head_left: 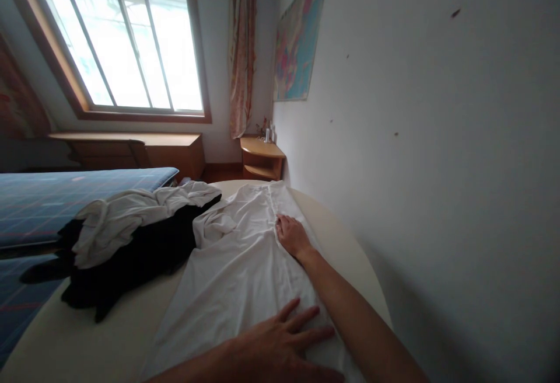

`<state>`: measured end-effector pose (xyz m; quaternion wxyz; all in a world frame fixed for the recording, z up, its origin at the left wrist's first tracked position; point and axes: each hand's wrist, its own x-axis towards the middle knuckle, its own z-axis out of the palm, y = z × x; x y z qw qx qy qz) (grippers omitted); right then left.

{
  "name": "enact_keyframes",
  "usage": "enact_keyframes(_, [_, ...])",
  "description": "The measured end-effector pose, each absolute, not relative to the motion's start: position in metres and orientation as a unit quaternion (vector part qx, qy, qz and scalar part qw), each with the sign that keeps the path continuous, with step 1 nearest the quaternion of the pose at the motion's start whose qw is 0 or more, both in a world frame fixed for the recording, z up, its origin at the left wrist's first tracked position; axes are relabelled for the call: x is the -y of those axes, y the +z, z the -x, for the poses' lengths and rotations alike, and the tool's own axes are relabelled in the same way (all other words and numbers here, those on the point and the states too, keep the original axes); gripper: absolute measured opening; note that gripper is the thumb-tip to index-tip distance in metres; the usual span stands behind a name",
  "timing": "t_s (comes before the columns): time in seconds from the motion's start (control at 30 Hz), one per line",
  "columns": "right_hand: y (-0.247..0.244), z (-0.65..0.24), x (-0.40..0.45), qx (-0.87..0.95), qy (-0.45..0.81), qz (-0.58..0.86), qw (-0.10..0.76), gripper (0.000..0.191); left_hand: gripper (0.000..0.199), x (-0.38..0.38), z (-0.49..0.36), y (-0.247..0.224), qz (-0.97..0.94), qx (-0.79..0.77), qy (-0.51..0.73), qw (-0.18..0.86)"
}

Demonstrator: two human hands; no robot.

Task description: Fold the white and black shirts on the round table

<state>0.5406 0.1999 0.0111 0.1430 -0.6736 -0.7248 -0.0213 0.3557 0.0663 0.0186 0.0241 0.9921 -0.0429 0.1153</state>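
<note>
- Our white cloth (236, 272) lies on the round table (345, 243), straight ahead of us and partly under our hands, its long axis running away toward the far rim.
- Our right hand (294, 236) reaches farther, resting on a gathered ridge near the cloth's right edge; its fingers are bent, and we cannot tell whether they pinch fabric.
- Our left hand (280, 345) is nearer us, palm down, fingers spread over the cloth.
- Just left lies a black and white pile of clothes (144, 251).
- We see no container by our hands.
</note>
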Motion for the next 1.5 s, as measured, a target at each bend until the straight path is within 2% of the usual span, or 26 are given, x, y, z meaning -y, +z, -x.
enact_keyframes(0.23, [0.000, -0.552, -0.171, 0.737, 0.027, 0.659, 0.151, 0.052, 0.045, -0.043, -0.380, -0.042, -0.981, 0.056, 0.169, -0.082])
enact_keyframes(0.33, [-0.004, -0.555, -0.154, 0.743, 0.042, 0.652, 0.144, 0.055, 0.043, -0.026, -0.394, -0.061, -0.983, 0.061, 0.154, -0.085])
enact_keyframes(0.4, [-0.005, -0.558, -0.143, 0.744, 0.046, 0.651, 0.141, 0.057, 0.045, -0.021, -0.397, -0.053, -0.987, 0.085, 0.129, -0.038])
enact_keyframes(0.5, [-0.004, -0.562, -0.132, 0.735, 0.051, 0.663, 0.133, 0.058, 0.045, -0.033, -0.390, -0.014, -0.984, 0.130, 0.085, 0.084])
enact_keyframes(0.6, [-0.003, -0.564, -0.133, 0.718, 0.052, 0.684, 0.119, 0.060, 0.048, -0.059, -0.376, 0.026, -0.981, 0.025, 0.089, 0.169])
enact_keyframes(0.77, [-0.004, -0.565, -0.156, 0.688, 0.047, 0.717, 0.100, 0.063, 0.070, -0.085, -0.364, 0.033, -0.978, -0.072, 0.045, 0.190])
enact_keyframes(0.9, [-0.002, -0.566, -0.174, 0.660, 0.046, 0.744, 0.091, 0.067, 0.076, -0.077, -0.362, 0.020, -0.979, -0.063, 0.045, 0.189])
enact_keyframes(0.97, [0.000, -0.565, -0.177, 0.655, 0.029, 0.749, 0.096, 0.068, 0.073, -0.073, -0.362, 0.013, -0.982, -0.052, 0.051, 0.174])
enact_keyframes(1.13, [0.009, -0.561, -0.167, 0.665, -0.006, 0.743, 0.078, 0.067, 0.051, -0.071, -0.368, -0.014, -0.990, -0.013, 0.053, 0.128])
enact_keyframes(1.27, [0.023, -0.561, -0.163, 0.655, -0.002, 0.754, 0.044, 0.063, 0.041, -0.079, -0.370, 0.000, -0.986, 0.045, 0.048, 0.152])
enact_keyframes(1.37, [0.027, -0.564, -0.173, 0.651, -0.017, 0.757, 0.050, 0.059, 0.048, -0.093, -0.364, 0.028, -0.975, 0.018, 0.066, 0.210])
enact_keyframes(1.5, [0.015, -0.570, -0.199, 0.669, 0.001, 0.742, 0.057, 0.058, 0.063, -0.110, -0.356, 0.035, -0.977, -0.075, 0.091, 0.178])
